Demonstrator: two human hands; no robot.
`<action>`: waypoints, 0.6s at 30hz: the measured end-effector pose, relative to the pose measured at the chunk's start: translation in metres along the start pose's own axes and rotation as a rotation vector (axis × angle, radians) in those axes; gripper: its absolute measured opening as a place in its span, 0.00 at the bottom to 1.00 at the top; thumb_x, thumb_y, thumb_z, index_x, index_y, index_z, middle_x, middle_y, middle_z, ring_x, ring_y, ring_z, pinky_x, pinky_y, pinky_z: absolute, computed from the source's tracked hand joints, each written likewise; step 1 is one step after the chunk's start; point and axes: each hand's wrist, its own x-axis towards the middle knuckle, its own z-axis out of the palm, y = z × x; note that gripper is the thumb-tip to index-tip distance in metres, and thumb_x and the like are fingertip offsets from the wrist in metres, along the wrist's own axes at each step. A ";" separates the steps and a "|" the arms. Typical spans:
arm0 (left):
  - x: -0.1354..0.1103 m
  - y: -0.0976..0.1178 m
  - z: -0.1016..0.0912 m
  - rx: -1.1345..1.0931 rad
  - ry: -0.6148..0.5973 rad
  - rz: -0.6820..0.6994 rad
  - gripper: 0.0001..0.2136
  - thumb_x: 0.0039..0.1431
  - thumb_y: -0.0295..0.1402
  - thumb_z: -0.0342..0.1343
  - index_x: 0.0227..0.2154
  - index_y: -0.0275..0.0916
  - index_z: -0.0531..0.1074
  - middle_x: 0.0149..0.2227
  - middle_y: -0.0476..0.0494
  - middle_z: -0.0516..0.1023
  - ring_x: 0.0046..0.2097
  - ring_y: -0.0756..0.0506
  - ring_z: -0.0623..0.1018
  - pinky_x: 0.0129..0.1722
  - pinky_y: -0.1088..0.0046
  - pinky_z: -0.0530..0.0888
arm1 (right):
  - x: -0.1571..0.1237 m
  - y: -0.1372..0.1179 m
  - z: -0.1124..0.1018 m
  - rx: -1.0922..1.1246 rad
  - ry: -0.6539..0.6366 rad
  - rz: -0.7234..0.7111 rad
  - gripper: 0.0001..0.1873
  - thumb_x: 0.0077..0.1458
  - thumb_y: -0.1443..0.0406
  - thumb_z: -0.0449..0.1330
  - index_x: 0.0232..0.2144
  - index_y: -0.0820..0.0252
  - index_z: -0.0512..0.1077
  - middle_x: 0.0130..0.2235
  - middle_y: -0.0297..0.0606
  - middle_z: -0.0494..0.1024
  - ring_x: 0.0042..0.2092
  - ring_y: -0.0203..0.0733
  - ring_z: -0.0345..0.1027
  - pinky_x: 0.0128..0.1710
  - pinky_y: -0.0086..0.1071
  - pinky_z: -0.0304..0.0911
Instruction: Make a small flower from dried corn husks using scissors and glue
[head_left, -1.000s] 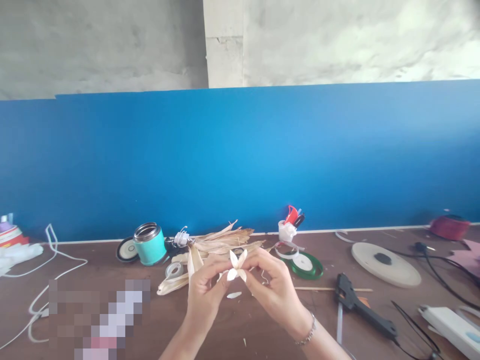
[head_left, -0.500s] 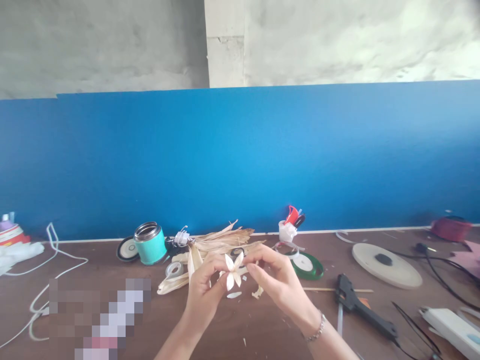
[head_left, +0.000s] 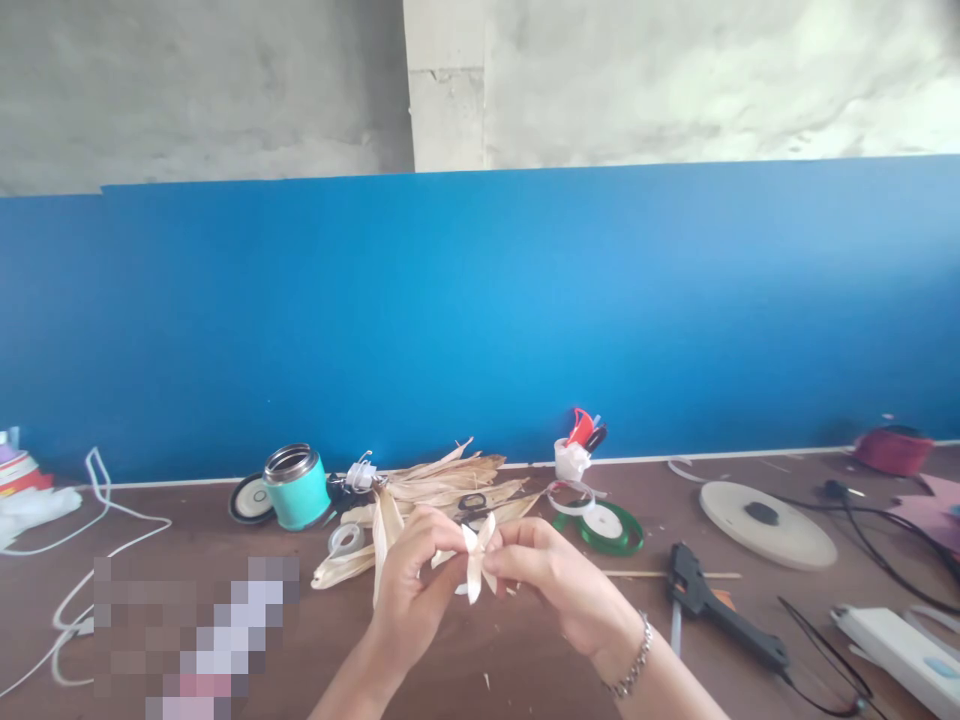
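A small cream flower with pointed petals (head_left: 474, 565), which looks made of dried husk, is held up between my hands above the table. My left hand (head_left: 420, 575) pinches it from the left between thumb and fingers. From the right, the thumb and fingers of my right hand (head_left: 540, 565) close on its petals; a chain bracelet is on that wrist. Behind the hands lies a pile of dried corn husks (head_left: 442, 480), with one strip hanging close to my left hand. A roll of clear tape (head_left: 346, 541) rests on the husks.
A turquoise canister (head_left: 297, 490) stands at the left by a round lid (head_left: 250, 499). On the right are a green ribbon spool (head_left: 626, 538), a black glue gun (head_left: 720, 605), a pale turntable disc (head_left: 795, 540) and a white power strip (head_left: 900, 655). A blue partition (head_left: 480, 320) closes off the back.
The flower has turned, so its petals now face differently. My right hand has moved down and in, and its fingers now close on the petals.
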 end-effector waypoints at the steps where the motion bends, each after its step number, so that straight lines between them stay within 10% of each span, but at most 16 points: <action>1: 0.000 0.000 0.000 0.000 -0.010 0.003 0.05 0.57 0.30 0.55 0.27 0.40 0.72 0.28 0.46 0.72 0.33 0.46 0.70 0.33 0.71 0.65 | 0.000 -0.001 0.000 -0.011 0.001 -0.004 0.05 0.42 0.66 0.59 0.19 0.62 0.69 0.21 0.31 0.68 0.26 0.33 0.58 0.31 0.27 0.55; 18: -0.001 -0.005 0.000 -0.128 -0.096 -0.112 0.07 0.56 0.33 0.57 0.24 0.39 0.72 0.27 0.48 0.68 0.34 0.47 0.68 0.35 0.71 0.63 | -0.004 -0.002 -0.003 -0.297 0.039 -0.008 0.06 0.47 0.66 0.56 0.24 0.64 0.70 0.23 0.31 0.65 0.24 0.30 0.49 0.24 0.26 0.46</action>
